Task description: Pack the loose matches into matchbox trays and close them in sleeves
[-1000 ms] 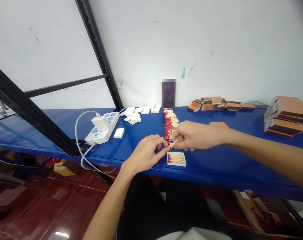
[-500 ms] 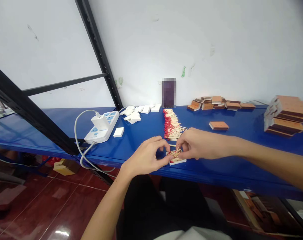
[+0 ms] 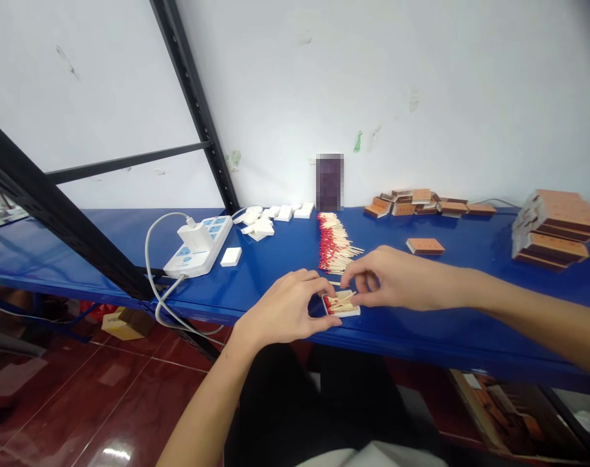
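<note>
A small white matchbox tray (image 3: 346, 314) lies near the front edge of the blue shelf, filled with red-tipped matches (image 3: 340, 302), some crossing at a slant. Around its left end is my left hand (image 3: 292, 305), thumb along the near side and fingers at the far side, gripping the tray. Over the tray's right end, my right hand (image 3: 380, 279) has thumb and forefinger apart, the thumb close to the match ends; no match shows between them. Just beyond, a long spread of matches (image 3: 334, 243) lies with red heads to the left.
White trays (image 3: 260, 227) and a white power strip (image 3: 200, 250) are on the left. Orange matchbox sleeves (image 3: 421, 201) line the wall, with one sleeve (image 3: 425, 246) nearer and a stack (image 3: 555, 224) at far right. A black shelf post (image 3: 192, 91) rises at left.
My right thumb and forefinger have parted and drawn back slightly from the matches. The matches in the tray lie lower and flatter. My left fingers have moved from the matches to the tray's sides.
</note>
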{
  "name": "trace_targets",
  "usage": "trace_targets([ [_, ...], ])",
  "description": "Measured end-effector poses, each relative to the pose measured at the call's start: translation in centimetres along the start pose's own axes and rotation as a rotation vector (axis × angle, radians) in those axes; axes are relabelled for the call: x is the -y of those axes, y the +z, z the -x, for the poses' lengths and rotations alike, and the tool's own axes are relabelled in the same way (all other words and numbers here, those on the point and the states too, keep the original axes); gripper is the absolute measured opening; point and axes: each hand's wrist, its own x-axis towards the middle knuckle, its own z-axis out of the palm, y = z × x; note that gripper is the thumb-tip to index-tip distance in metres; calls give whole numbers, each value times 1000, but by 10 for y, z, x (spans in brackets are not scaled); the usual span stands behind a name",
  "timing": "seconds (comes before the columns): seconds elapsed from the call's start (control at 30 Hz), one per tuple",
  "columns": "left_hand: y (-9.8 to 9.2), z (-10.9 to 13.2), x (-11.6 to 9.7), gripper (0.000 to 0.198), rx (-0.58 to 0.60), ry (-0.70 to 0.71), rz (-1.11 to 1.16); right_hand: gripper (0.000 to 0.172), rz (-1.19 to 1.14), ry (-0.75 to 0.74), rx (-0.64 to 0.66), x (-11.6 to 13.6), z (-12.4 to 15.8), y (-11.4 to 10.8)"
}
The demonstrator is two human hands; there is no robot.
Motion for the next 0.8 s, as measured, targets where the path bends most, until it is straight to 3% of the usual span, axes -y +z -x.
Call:
trace_targets([
  [0.23, -1, -1, 4, 33, -10, 10, 28, 18, 24, -92, -2, 1, -1, 4],
  [0.8, 3, -4, 13, 37, -40, 52, 141, 25, -66, -56, 10, -2, -8, 11],
])
